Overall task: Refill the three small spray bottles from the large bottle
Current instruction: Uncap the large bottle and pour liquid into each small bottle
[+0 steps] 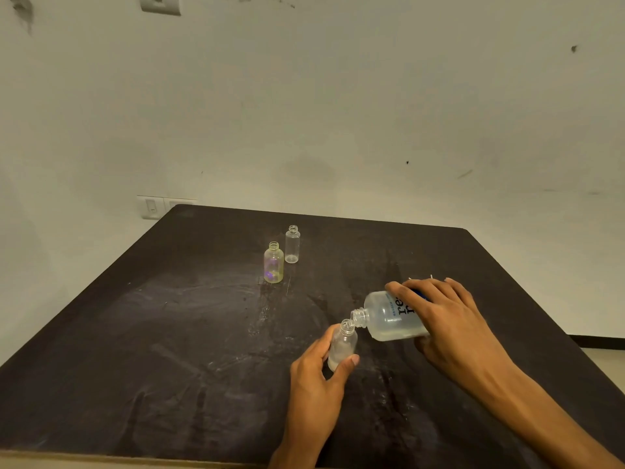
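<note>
My right hand (449,316) grips the large clear bottle (389,316), tipped on its side with its open neck pointing left and touching the mouth of a small frosted bottle (342,345). That small bottle stands upright on the dark table, and my left hand (318,374) wraps around its lower part; a little liquid shows at its bottom. Two more small bottles stand uncapped farther back: a yellowish one (273,263) with a purple glint, and a clear slim one (292,244) just behind it to the right.
The dark table (169,333) has a scuffed, streaked top and its far edge meets a pale wall. Small white pieces (421,277) peek out behind my right hand. A wall switch (152,207) sits beyond the table's back left corner.
</note>
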